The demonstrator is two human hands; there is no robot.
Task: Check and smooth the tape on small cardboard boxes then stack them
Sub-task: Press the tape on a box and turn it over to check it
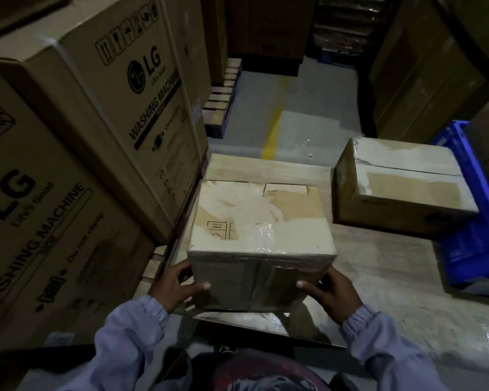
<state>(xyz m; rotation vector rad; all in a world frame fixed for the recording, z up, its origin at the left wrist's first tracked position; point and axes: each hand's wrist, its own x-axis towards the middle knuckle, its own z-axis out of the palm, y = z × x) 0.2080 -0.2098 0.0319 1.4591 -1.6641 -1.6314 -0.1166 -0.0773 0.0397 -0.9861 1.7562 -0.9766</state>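
A small cardboard box [261, 221] with torn label patches and shiny clear tape across its top stands on a wooden table [378, 266] in front of me. My left hand [175, 286] grips its lower left corner, thumb on the front face and fingers round the side. My right hand [329, 290] grips the lower right corner the same way. A second small taped box [401, 182] sits apart at the table's right, turned at an angle.
Large washing machine cartons [102, 114] are stacked close on the left. A blue plastic crate [469, 221] stands at the right edge. Beyond the table lie a grey floor with a yellow line [273, 131], wooden pallets [223, 94] and more cartons.
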